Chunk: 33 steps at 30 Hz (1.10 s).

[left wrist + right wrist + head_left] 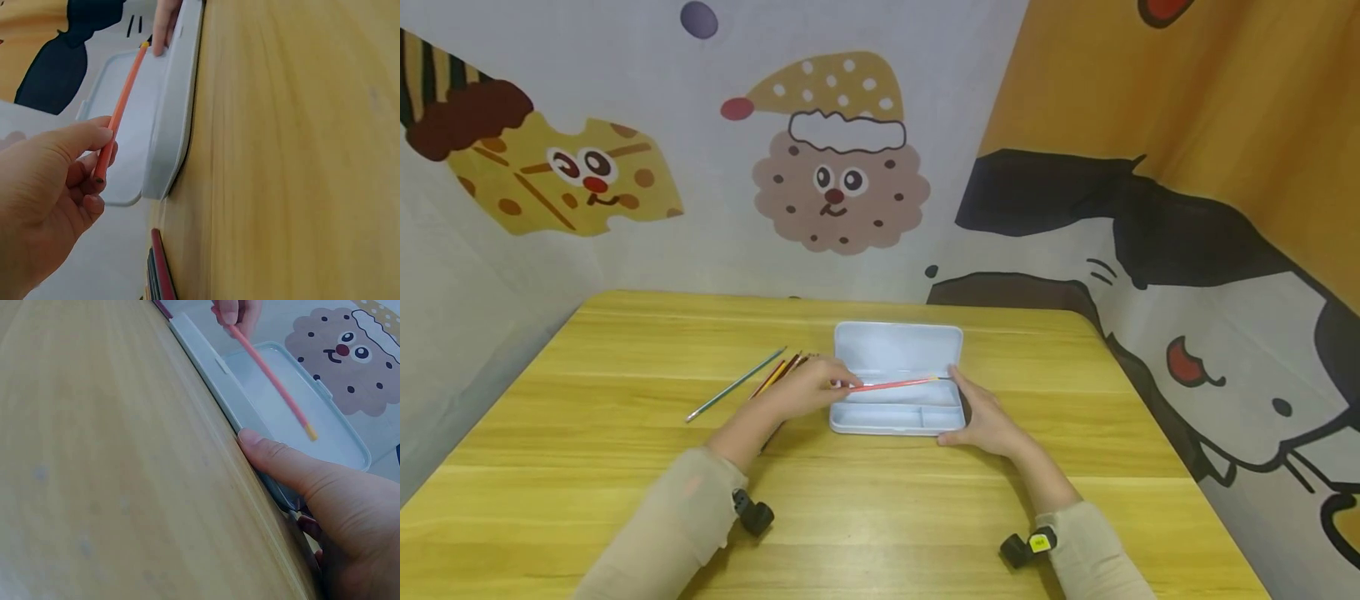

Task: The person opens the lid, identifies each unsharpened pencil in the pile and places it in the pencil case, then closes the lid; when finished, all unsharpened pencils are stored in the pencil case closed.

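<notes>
A light blue pencil case (pixel 880 432) lies with its lid (pixel 898 346) raised at the back and compartments in its base. My left hand (pixel 812 387) pinches a coral-pink pencil (pixel 891 385) near one end, thumb against fingers, clear in the left wrist view. The pencil slants over the case, its yellowish end toward the right. With my right hand (pixel 988 421) I hold the case's right end; the thumb (pixel 269 450) presses its front edge, while the other fingers are partly hidden. Several coloured pencils (pixel 769 379) lie left of the case, partly covered by my left hand.
A teal pencil (pixel 735 385) lies apart at the left on the wooden table (pixel 865 517). Behind the table's far edge hangs a cloth (pixel 700 275) with cartoon prints.
</notes>
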{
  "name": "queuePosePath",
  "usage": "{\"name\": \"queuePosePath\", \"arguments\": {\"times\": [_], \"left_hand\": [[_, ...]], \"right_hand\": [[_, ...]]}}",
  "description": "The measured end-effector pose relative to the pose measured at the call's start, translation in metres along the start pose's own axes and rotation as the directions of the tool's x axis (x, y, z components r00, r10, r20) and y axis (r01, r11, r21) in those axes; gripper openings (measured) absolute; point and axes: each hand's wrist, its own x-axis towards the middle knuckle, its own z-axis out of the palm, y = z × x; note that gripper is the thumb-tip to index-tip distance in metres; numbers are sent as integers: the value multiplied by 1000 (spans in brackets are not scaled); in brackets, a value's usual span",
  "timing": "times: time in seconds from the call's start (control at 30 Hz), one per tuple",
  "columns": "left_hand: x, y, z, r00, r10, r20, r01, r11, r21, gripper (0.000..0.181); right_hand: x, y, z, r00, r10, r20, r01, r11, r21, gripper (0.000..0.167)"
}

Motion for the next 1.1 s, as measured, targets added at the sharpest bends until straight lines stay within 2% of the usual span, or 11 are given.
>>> {"name": "queuePosePath", "arguments": {"times": [0.07,0.23,0.5,0.9,1.1], "left_hand": [[4,0,2,1000,20,17,-20,999,42,18],[13,-1,9,998,25,51,-30,994,107,17],[26,-3,21,998,52,38,-57,987,153,17],[31,-10,33,995,103,3,-102,982,161,14],[31,-10,36,996,85,8,-86,981,174,12]], "right_hand": [[1,0,0,1000,5,2,-5,1000,3,123],[2,1,0,1000,13,2,-13,1000,13,123],[2,1,-1,1000,11,2,-11,1000,20,123],[0,-2,-1,1000,5,12,-5,1000,31,123],[0,0,0,1000,10,13,-10,1000,20,123]]}}
